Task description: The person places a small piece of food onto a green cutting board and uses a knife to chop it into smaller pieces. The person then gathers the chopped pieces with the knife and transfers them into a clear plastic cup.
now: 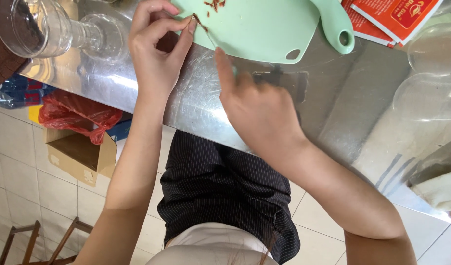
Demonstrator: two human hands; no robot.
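Left hand (156,49) pinches a thin reddish strip (198,20) at the mint cutting board (264,29) edge | right hand (257,105) closed on what may be a knife, forefinger extended to steady it | more red scraps (214,5) lie on board.

A shiny stainless-steel counter (333,98) carries the things. On it lies a pale green cutting board (257,27) with small reddish bits (214,5) on top. A clear glass vessel (53,27) lies on its side at one end, red paper packets (389,17) sit beyond the board's handle, and a white cloth (438,191) rests near the edge.
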